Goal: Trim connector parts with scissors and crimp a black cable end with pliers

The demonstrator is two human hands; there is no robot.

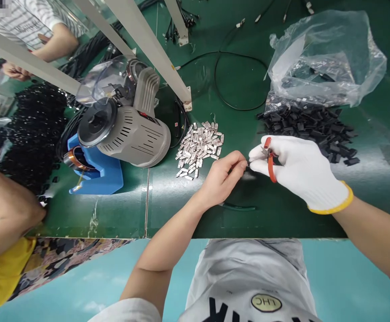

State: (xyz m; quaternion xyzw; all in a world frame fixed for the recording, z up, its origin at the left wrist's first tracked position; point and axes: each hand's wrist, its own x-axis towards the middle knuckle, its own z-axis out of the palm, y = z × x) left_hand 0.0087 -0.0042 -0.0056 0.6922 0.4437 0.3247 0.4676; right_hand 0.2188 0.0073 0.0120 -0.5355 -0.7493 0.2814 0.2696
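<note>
My bare left hand [222, 176] is closed in a pinch at the middle of the green bench. Its fingertips meet those of my right hand [302, 167] around something small and dark that I cannot make out. A white glove with a yellow cuff covers my right hand, which grips small red-handled pliers [271, 167] with the short metal head pointing up and left. Left of my hands lies a pile of silver metal connectors [200, 147]. Behind the glove spreads a heap of small black plastic housings [311, 127]. A thin dark green curved piece [238, 207] rests below my left hand.
A grey fan-like machine [134, 134] and a blue tape dispenser [106, 176] stand on the left. A clear plastic bag [329, 58] is at the back right. Black cable [217, 85] loops behind. White posts [154, 44] rise there. Co-workers' arms [10, 197] show at left.
</note>
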